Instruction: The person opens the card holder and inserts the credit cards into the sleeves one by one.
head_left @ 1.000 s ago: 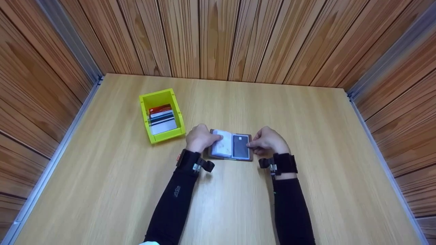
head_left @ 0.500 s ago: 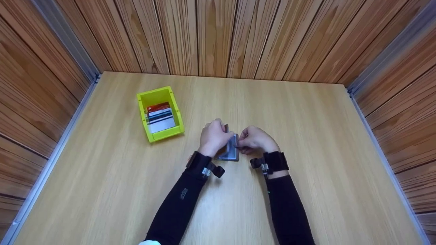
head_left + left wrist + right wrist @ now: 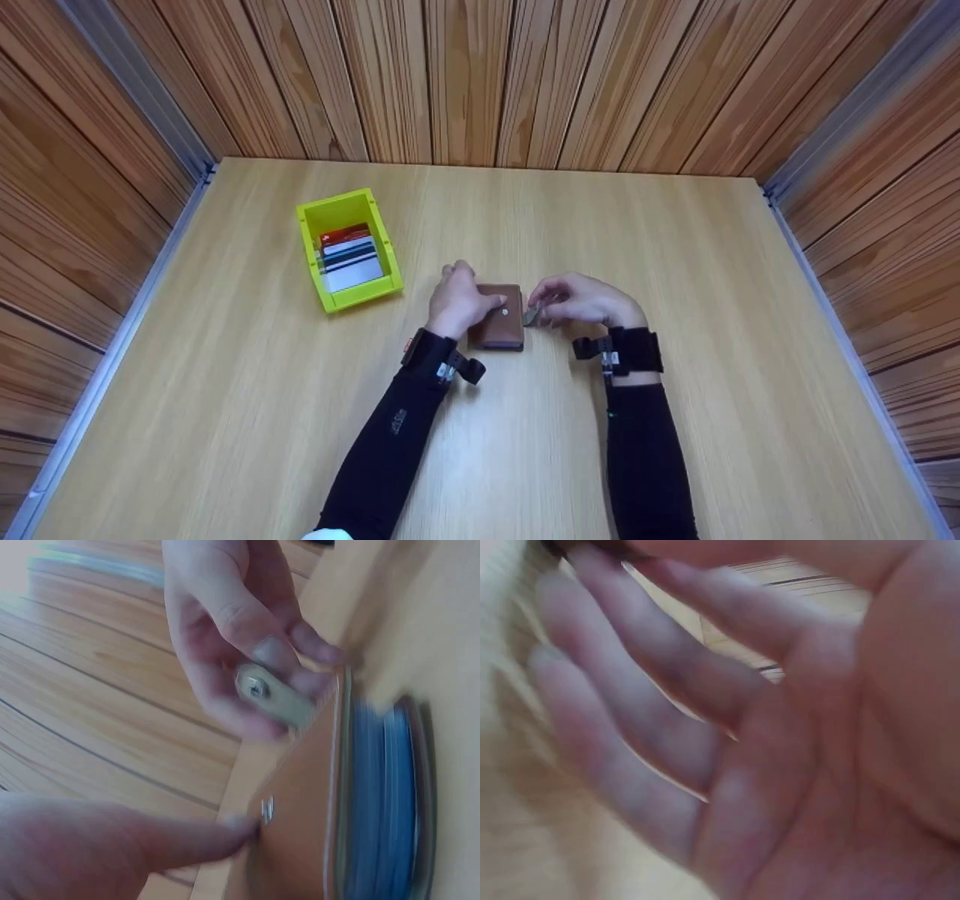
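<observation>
A brown card holder (image 3: 495, 334) lies folded closed on the table, a small metal snap stud (image 3: 268, 810) on its upper cover. My left hand (image 3: 454, 306) holds it from the left, thumb on the cover beside the stud. To its right, my right hand (image 3: 589, 300) pinches the holder's snap strap (image 3: 283, 701) between thumb and fingers. The strap stands away from the cover, its metal snap showing in the left wrist view. Bluish plastic sleeves (image 3: 382, 802) show along the holder's edge. In the right wrist view the palm and fingers are blurred and hide most of the holder.
A yellow-green bin (image 3: 365, 295) stands at the back left with several cards (image 3: 352, 276) inside. Wood-panelled walls (image 3: 465, 82) enclose the light wooden table (image 3: 510, 465) at the back and sides.
The card holder lay open with its sleeves showing; my left hand has folded its left cover over to the right. My right hand has moved from the right-hand page's edge to the strap.
</observation>
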`<action>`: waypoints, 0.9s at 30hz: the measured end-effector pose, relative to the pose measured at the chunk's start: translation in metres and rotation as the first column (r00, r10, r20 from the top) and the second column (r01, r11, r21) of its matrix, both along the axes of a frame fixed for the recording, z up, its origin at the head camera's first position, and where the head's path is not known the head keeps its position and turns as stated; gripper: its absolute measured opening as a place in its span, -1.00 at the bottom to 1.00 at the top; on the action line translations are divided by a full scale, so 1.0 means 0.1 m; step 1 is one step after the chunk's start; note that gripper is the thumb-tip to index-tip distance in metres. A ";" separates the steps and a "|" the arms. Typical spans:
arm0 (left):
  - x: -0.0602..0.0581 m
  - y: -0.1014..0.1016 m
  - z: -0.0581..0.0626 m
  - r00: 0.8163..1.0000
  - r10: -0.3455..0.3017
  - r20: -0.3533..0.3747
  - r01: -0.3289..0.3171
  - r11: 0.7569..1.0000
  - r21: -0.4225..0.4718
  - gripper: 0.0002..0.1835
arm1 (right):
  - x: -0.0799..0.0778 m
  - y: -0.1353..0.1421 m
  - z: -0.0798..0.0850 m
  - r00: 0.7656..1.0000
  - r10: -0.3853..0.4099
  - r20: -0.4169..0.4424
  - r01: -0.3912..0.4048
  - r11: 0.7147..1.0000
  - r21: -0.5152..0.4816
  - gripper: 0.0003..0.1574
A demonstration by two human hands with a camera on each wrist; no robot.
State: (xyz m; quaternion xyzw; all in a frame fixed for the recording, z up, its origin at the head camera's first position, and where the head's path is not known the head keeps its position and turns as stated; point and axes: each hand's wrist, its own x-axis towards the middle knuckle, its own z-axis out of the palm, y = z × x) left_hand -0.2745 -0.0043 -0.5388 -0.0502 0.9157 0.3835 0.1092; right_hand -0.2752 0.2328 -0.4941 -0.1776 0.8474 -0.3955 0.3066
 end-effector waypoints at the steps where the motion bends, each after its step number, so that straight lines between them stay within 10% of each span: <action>1: -0.01 -0.02 0.01 0.999 0.021 0.048 -0.021 1.000 0.003 -0.40 | -0.01 -0.01 0.00 1.000 0.004 -0.026 -0.004 1.000 0.003 -0.70; 9: -0.11 -0.10 -0.07 0.987 0.015 0.161 -0.016 1.000 0.000 -0.52 | -0.05 -0.20 -0.05 0.984 0.115 -0.135 -0.113 0.993 0.023 -0.83; 27: -0.22 -0.10 -0.25 0.983 -0.012 0.184 0.013 1.000 -0.004 -0.51 | -0.06 -0.36 -0.18 0.980 0.012 -0.197 -0.007 1.000 0.029 -0.82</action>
